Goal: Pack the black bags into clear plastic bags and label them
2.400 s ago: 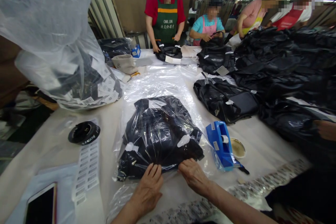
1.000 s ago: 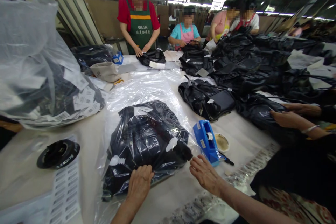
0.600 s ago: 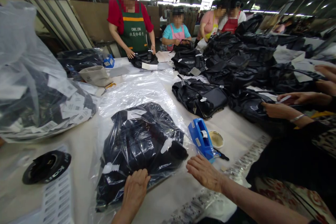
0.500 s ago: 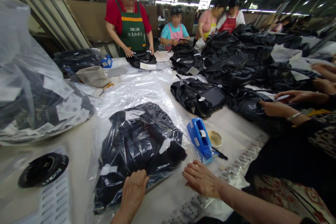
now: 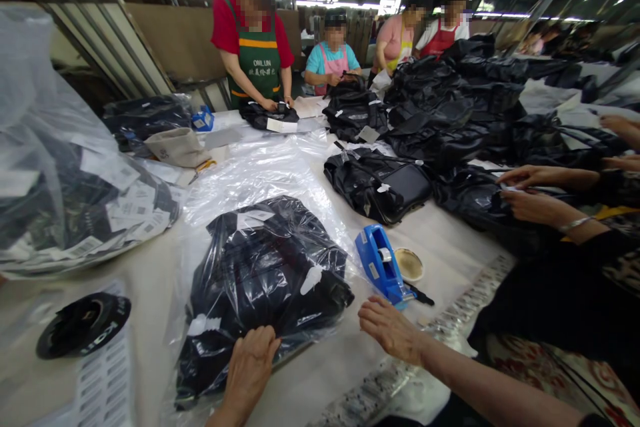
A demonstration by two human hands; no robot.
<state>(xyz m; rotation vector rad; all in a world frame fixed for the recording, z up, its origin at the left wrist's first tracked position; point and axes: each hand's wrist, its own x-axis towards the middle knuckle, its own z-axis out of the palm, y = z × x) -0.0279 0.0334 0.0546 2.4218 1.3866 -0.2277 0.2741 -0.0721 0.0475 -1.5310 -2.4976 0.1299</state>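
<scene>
A black bag (image 5: 260, 267) lies in a clear plastic sleeve (image 5: 280, 180) on the table in front of me. My left hand (image 5: 250, 363) is closed on the near edge of the sleeved bag, its knuckles up. To the right of the bag, my right hand (image 5: 390, 330) hovers near the blue tape dispenser (image 5: 380, 263), a little apart from the bag. Its fingers are bent and slightly spread, and nothing shows in them. A round tin (image 5: 409, 264) and a black-handled tool (image 5: 421, 295) sit beside the dispenser.
A large clear sack of tags (image 5: 125, 193) stands left, above a black roll (image 5: 85, 323) and a label sheet (image 5: 105, 380). Another black bag (image 5: 377, 183) lies beyond the dispenser, before a black bag pile (image 5: 450, 100). A co-worker's hands (image 5: 545, 193) are at right; several people stand behind.
My right hand has moved slightly right, away from the bag. My left hand has barely shifted. The person in the green apron leans further over a bag, and the co-worker's hands at right have moved.
</scene>
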